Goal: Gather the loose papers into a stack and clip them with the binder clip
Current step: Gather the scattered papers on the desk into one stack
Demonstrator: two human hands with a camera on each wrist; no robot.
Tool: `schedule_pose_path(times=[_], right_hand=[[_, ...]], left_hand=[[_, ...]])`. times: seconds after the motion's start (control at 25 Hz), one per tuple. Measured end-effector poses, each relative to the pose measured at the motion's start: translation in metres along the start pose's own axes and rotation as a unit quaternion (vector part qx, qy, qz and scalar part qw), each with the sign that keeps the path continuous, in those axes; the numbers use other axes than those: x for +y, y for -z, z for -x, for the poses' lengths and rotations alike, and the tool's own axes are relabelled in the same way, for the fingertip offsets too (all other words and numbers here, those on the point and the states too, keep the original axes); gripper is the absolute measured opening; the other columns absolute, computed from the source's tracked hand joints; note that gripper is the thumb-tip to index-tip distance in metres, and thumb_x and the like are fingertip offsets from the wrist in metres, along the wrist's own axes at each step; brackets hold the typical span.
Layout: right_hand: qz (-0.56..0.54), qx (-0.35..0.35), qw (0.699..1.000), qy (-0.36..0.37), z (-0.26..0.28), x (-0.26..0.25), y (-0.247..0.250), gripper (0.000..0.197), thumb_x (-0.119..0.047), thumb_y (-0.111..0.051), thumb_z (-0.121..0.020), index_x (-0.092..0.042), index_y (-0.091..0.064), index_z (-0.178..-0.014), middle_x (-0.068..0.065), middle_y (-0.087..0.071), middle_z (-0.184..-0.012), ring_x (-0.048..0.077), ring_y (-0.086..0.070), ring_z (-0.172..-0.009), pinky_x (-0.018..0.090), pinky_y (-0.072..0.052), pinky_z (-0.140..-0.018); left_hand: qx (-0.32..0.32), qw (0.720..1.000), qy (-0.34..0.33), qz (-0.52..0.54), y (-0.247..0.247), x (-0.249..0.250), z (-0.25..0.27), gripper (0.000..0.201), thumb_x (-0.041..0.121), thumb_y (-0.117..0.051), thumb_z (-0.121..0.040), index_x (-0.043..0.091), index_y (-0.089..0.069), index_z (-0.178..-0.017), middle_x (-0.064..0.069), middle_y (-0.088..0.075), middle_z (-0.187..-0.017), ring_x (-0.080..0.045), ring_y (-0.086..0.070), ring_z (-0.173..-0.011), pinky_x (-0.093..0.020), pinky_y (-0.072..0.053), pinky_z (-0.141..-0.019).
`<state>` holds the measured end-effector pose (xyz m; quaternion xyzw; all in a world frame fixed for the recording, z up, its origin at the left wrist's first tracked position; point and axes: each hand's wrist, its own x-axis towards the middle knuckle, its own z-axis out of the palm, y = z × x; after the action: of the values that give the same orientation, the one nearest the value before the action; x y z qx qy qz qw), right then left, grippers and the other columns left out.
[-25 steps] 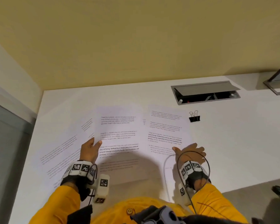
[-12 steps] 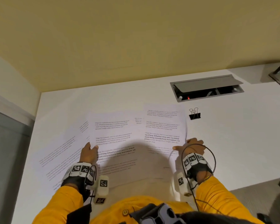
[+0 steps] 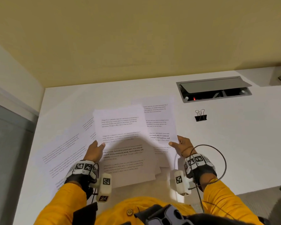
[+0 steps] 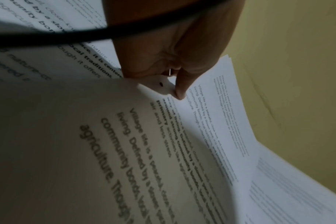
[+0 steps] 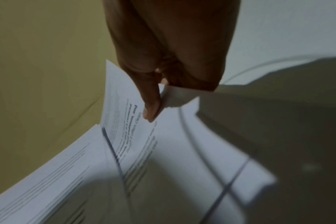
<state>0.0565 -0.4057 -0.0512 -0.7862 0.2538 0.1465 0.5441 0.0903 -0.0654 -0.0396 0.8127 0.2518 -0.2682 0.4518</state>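
Left hand [image 3: 94,148] pinches a sheet by its left edge, right hand [image 3: 182,146] pinches another sheet by its right edge; both sheets are lifted over the loose papers [image 3: 125,161] fanned out across the desk [image 3: 234,143]. The binder clip [image 3: 200,116] sits untouched by the cable hatch [image 3: 213,89]. Risk: edge-only pinches let sheets sag, snag or slide apart, giving a skewed stack, and far-left pages could get missed.
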Motion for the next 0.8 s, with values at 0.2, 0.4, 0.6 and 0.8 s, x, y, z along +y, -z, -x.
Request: schedule_pose_path(times=[0.2, 0.4, 0.6, 0.8], right_hand=[[0.021, -0.032, 0.997, -0.068, 0.004, -0.023, -0.022, 0.044, -0.047, -0.057, -0.084, -0.009, -0.064, -0.104, 0.006, -0.059, -0.092, 0.019, -0.053, -0.087, 0.028, -0.037, -0.083], [0.061, -0.049, 0.996, -0.038, 0.001, -0.033, -0.044, 0.048, -0.018, -0.073, -0.076, 0.0, -0.059, -0.118, 0.019, -0.064, -0.118, 0.031, -0.059, -0.11, 0.026, -0.041, -0.083], [0.079, 0.008, 0.996, -0.041, 0.002, -0.037, -0.052, 0.04, -0.017, -0.07, -0.079, 0.012, -0.062, -0.105, 0.021, -0.063, -0.091, 0.026, -0.056, -0.082, 0.025, -0.042, -0.06], [-0.034, 0.0, 0.999, -0.013, 0.018, -0.046, -0.039, 0.015, -0.011, -0.07, -0.079, 0.002, -0.065, -0.084, 0.003, -0.063, -0.059, 0.016, -0.05, -0.057, 0.01, -0.041, -0.042]], left_hand=[[0.005, 0.999, -0.05, 0.017, -0.022, 0.012, -0.003, 0.045, 0.024, -0.053, -0.09, 0.002, -0.044, -0.127, -0.021, -0.057, -0.126, -0.039, -0.057, -0.112, -0.052, -0.046, -0.097], [-0.035, 0.995, -0.09, -0.033, -0.033, 0.022, 0.009, 0.021, 0.019, -0.054, -0.09, -0.001, -0.056, -0.098, -0.008, -0.062, -0.084, -0.031, -0.061, -0.09, -0.037, -0.049, -0.081], [0.059, 0.996, -0.056, -0.031, -0.001, -0.007, 0.016, 0.045, 0.02, -0.054, -0.089, 0.002, -0.05, -0.13, -0.014, -0.062, -0.114, -0.033, -0.054, -0.115, -0.038, -0.039, -0.101], [0.231, 0.971, 0.052, -0.021, 0.045, -0.065, 0.028, 0.043, 0.023, -0.063, -0.081, 0.007, -0.056, -0.121, -0.024, -0.053, -0.123, -0.04, -0.051, -0.115, -0.047, -0.041, -0.096]])
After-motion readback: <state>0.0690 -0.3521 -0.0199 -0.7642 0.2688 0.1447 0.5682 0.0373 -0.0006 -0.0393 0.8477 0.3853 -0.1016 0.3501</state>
